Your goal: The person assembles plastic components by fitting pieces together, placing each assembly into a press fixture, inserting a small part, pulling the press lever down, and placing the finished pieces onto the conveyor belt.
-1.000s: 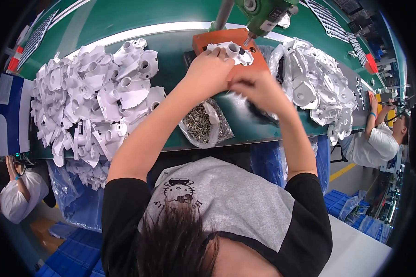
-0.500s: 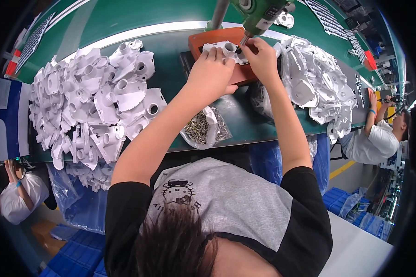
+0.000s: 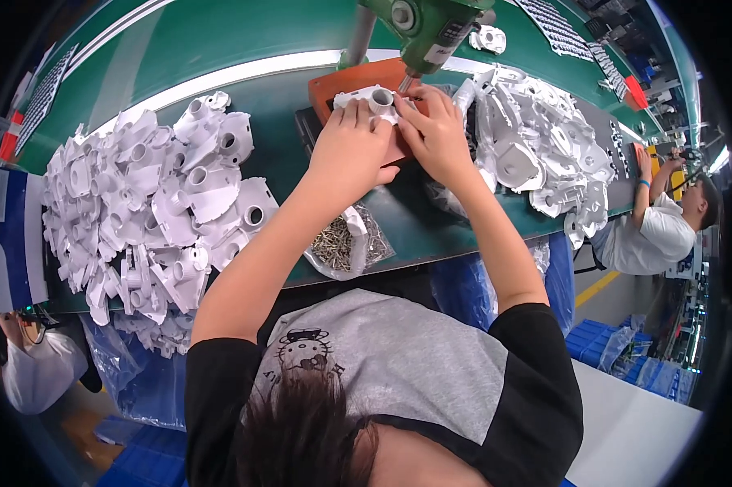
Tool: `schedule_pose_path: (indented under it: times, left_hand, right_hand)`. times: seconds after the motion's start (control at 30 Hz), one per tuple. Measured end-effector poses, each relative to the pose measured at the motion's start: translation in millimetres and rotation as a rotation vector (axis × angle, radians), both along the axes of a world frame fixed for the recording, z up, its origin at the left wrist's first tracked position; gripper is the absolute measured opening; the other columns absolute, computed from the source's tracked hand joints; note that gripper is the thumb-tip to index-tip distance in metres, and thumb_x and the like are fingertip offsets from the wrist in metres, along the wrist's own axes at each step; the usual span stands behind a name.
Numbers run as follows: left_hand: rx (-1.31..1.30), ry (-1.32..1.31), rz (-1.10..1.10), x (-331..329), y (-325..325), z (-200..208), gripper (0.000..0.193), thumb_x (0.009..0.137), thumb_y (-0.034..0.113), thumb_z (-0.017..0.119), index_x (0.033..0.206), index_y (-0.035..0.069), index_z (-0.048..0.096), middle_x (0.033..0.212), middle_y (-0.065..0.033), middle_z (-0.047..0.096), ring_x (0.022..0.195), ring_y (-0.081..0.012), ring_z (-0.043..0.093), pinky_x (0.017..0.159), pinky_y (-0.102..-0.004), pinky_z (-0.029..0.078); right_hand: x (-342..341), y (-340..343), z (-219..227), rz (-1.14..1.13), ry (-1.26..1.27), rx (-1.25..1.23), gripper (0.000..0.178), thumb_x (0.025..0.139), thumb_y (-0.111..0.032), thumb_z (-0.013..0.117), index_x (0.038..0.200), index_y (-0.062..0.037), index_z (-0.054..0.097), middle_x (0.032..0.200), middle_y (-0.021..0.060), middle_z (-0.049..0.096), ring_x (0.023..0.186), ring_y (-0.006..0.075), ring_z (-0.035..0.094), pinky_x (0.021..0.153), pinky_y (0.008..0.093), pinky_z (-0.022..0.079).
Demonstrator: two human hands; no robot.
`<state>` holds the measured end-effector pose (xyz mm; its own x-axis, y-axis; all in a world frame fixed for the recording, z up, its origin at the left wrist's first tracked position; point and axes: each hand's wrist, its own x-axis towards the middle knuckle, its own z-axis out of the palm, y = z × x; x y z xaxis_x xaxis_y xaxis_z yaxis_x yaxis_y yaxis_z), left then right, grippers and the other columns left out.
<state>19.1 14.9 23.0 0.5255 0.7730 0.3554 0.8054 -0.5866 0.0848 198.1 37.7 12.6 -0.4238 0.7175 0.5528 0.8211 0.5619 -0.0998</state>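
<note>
A white plastic housing (image 3: 381, 99) with a round collar sits on the orange fixture block (image 3: 324, 88). My left hand (image 3: 352, 144) grips its left and front side, fingers laid over it and thumb pointing right. On its right side my right hand (image 3: 437, 134) is closed, thumb and fingertips pressed together at the edge; any small piece between them is hidden. Just above those fingertips is the metal tip (image 3: 409, 83) of a green bench machine (image 3: 431, 36). Near the table's front edge, an open plastic bag (image 3: 355, 252) holds many small metal screws.
White plastic housings are heaped at left (image 3: 151, 187), and another pile (image 3: 536, 138) lies at right on clear plastic. One loose piece (image 3: 488, 39) rests behind the machine. Co-workers sit at far right (image 3: 658, 227) and far left (image 3: 45, 369). Blue crates (image 3: 601, 345) stand on the floor.
My right hand has come down from beside the machine's tip to the housing's right edge. My left hand stays on the housing. The whole view has shifted slightly.
</note>
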Motion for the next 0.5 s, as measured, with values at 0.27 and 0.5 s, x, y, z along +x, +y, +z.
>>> schedule_pose_path:
  times: [0.27, 0.5]
  left_hand:
    - [-0.03, -0.023, 0.007, -7.6, 0.8, -4.9, 0.061, 0.064, 0.036, 0.076, 0.104, -0.002, 0.052, 0.118, -0.0244, 0.051, 0.112, -0.0342, 0.05, 0.097, -0.0396, 0.04]
    - [-0.029, -0.064, -0.078, 7.8, 4.6, -2.3, 0.06, 0.066, 0.036, 0.075, 0.106, -0.002, 0.051, 0.12, -0.0251, 0.049, 0.118, -0.0358, 0.046, 0.102, -0.0417, 0.037]
  right_hand:
    - [31.1, 19.0, 2.8, 0.1, 0.179, -0.322, 0.035, 0.086, -0.018, 0.053, 0.118, -0.0045, 0.056, 0.125, 0.0195, 0.052, 0.12, 0.0354, 0.043, 0.101, 0.0435, 0.032]
    - [69.6, 171.7, 164.3, -0.385, 0.069, -0.066, 0.025, 0.083, -0.009, 0.051, 0.105, -0.0021, 0.06, 0.086, 0.0079, 0.066, 0.068, 0.0178, 0.057, 0.063, 0.0297, 0.046]
